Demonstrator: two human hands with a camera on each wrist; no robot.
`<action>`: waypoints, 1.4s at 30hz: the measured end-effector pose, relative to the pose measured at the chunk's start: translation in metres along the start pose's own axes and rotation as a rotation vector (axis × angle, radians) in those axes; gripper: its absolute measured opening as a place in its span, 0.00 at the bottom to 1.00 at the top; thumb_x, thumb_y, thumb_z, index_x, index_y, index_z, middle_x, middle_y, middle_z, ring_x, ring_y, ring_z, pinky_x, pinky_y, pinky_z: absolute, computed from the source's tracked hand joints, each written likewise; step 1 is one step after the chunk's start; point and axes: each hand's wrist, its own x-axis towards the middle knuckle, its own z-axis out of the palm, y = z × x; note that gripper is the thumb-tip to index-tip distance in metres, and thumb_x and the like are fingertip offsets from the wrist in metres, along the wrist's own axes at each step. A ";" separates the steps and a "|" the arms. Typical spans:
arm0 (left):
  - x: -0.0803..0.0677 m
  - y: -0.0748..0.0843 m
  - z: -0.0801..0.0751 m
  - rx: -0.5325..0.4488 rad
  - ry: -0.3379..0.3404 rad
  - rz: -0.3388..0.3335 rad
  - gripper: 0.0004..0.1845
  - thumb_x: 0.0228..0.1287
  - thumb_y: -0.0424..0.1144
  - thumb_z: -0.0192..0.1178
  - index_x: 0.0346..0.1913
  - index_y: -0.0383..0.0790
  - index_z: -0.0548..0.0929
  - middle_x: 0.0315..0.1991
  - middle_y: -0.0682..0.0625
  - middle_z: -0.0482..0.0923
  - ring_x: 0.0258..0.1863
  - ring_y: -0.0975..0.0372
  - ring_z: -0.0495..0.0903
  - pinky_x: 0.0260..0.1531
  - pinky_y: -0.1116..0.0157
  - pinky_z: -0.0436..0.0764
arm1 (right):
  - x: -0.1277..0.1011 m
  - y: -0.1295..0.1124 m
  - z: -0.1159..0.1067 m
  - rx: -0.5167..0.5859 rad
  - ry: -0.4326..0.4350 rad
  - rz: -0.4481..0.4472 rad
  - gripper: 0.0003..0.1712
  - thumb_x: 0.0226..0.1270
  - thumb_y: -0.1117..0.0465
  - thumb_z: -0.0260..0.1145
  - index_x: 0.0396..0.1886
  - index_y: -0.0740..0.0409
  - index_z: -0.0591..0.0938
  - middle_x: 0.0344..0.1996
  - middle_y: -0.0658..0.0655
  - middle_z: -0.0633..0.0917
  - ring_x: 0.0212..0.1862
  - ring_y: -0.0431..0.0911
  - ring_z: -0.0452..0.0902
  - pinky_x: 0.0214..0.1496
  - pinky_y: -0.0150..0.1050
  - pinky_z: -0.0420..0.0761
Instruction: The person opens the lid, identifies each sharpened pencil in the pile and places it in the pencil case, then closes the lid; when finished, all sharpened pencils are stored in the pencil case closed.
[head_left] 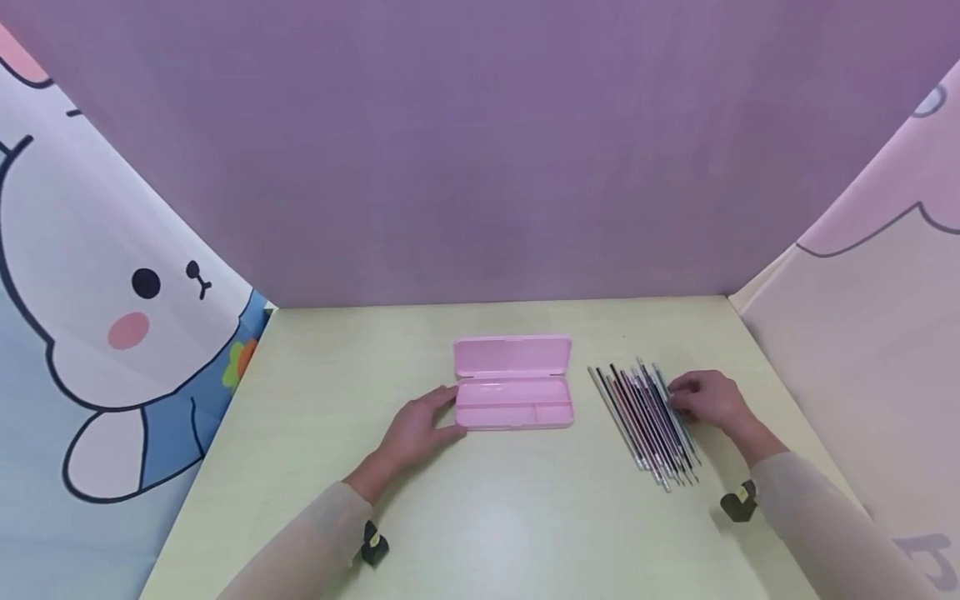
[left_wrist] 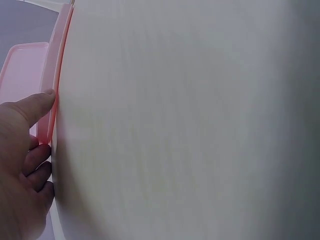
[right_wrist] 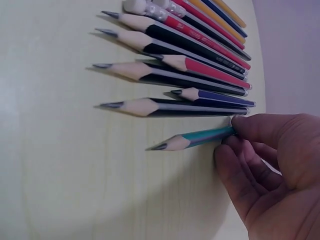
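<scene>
A pink plastic pencil case point(head_left: 514, 417) lies on the table with its lid point(head_left: 513, 357) raised at the back, its compartments bare. My left hand point(head_left: 420, 429) grips the case's left end, thumb on the front wall point(left_wrist: 49, 75) and the other fingers round the end. To the right of the case, several pencils point(head_left: 637, 417) lie side by side in a slanted row. At the row's right edge, my right hand point(head_left: 708, 402) pinches a teal pencil point(right_wrist: 210, 136) near its far end between thumb and fingers. Its sharpened tip points back toward the front of the table.
Among the row are black striped pencils point(right_wrist: 200, 76), a short red one point(right_wrist: 215, 72) and a blue one point(right_wrist: 220, 97), some with white erasers point(right_wrist: 134, 6) facing forward. A purple wall point(head_left: 495, 167) closes off the table's point(head_left: 480, 517) back, with printed cloths at both sides.
</scene>
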 end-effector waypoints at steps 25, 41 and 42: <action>-0.001 0.004 -0.005 -0.027 -0.022 0.005 0.41 0.61 0.54 0.73 0.76 0.50 0.70 0.75 0.46 0.70 0.75 0.48 0.67 0.75 0.45 0.66 | 0.006 -0.052 -0.017 0.151 -0.035 -0.102 0.23 0.72 0.62 0.65 0.59 0.75 0.80 0.49 0.72 0.86 0.42 0.53 0.86 0.37 0.42 0.90; 0.006 0.005 -0.005 -0.091 -0.032 0.035 0.45 0.56 0.54 0.76 0.76 0.47 0.70 0.75 0.47 0.68 0.76 0.49 0.65 0.76 0.45 0.65 | 0.017 -0.102 -0.001 0.277 -0.169 -0.189 0.20 0.72 0.61 0.67 0.58 0.67 0.83 0.47 0.67 0.86 0.41 0.51 0.85 0.40 0.46 0.90; 0.007 0.005 -0.004 -0.089 -0.035 0.032 0.46 0.56 0.54 0.76 0.77 0.47 0.68 0.77 0.47 0.66 0.77 0.49 0.64 0.76 0.46 0.64 | 0.019 -0.105 0.001 0.280 -0.186 -0.196 0.20 0.72 0.61 0.67 0.58 0.67 0.83 0.47 0.66 0.86 0.42 0.51 0.85 0.41 0.46 0.90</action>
